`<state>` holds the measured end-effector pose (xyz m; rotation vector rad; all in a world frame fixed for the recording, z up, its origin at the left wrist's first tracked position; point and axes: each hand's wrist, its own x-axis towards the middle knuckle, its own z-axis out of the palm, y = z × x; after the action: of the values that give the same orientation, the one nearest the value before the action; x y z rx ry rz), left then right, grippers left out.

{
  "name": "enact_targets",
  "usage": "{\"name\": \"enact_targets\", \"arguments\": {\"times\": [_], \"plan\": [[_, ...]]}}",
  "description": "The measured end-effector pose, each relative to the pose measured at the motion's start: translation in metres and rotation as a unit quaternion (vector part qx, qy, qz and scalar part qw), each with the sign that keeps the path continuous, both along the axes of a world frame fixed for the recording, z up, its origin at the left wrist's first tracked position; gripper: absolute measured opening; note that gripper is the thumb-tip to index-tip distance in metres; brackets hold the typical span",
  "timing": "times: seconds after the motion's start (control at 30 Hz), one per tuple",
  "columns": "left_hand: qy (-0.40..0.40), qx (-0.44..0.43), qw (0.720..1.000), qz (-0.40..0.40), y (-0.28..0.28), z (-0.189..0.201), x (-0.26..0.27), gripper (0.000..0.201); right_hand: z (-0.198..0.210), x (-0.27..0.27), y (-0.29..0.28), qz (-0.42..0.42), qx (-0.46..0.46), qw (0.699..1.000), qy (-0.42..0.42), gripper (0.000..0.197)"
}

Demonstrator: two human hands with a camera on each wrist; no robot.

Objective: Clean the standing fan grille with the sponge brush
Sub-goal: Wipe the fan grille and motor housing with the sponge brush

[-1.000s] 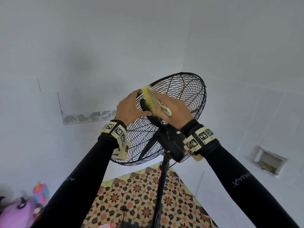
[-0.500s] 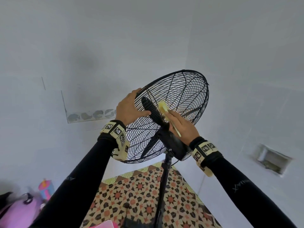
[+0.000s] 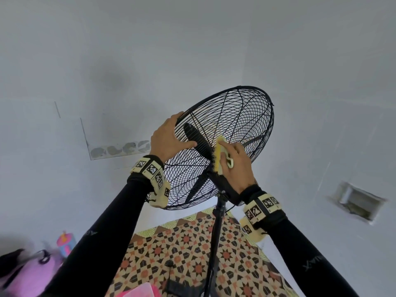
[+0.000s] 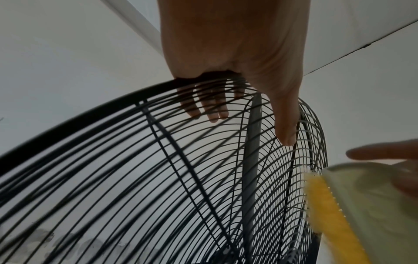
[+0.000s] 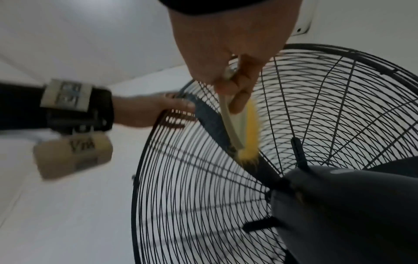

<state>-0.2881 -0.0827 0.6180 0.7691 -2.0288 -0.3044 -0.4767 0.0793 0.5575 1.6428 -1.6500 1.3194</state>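
Observation:
The black wire fan grille (image 3: 242, 125) tilts up on its stand. My left hand (image 3: 171, 137) grips the grille's upper-left rim, fingers (image 4: 210, 107) curled over behind the wires and thumb (image 4: 286, 128) on the near side. My right hand (image 3: 236, 163) holds the yellow sponge brush (image 3: 218, 156) by its pale handle and presses it against the rear grille just above the dark motor housing (image 3: 227, 185). In the right wrist view the brush (image 5: 250, 128) lies along a dark blade behind the grille (image 5: 328, 107). The left wrist view shows the brush (image 4: 334, 214), blurred, at its lower right.
The fan's black pole (image 3: 216, 243) drops to a patterned floor mat (image 3: 186, 260). A pink bag (image 3: 27, 273) and a colourful cup (image 3: 65, 242) sit at the lower left. White walls meet in a corner behind the fan, with a recess (image 3: 360, 203) on the right wall.
My right hand has brought the brush down from the grille's upper left to the rear wires near the motor housing. The left hand has kept its grip on the rim.

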Motion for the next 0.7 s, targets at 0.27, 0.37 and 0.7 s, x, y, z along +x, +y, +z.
{"name": "enact_targets", "arguments": {"times": [0.27, 0.37, 0.7], "plan": [[0.001, 0.004, 1.000, -0.002, -0.002, -0.002, 0.001, 0.111, 0.015, 0.013, 0.007, 0.099, -0.188, 0.915, -0.343, 0.045], [0.002, 0.006, 1.000, -0.002, -0.003, -0.001, 0.000, 0.111, 0.009, 0.030, 0.010, 0.117, -0.247, 0.897, -0.348, 0.032], [0.012, -0.002, 1.000, -0.008, -0.002, -0.003, 0.002, 0.108, -0.011, 0.038, 0.010, -0.033, -0.059, 0.986, -0.153, 0.021]]}}
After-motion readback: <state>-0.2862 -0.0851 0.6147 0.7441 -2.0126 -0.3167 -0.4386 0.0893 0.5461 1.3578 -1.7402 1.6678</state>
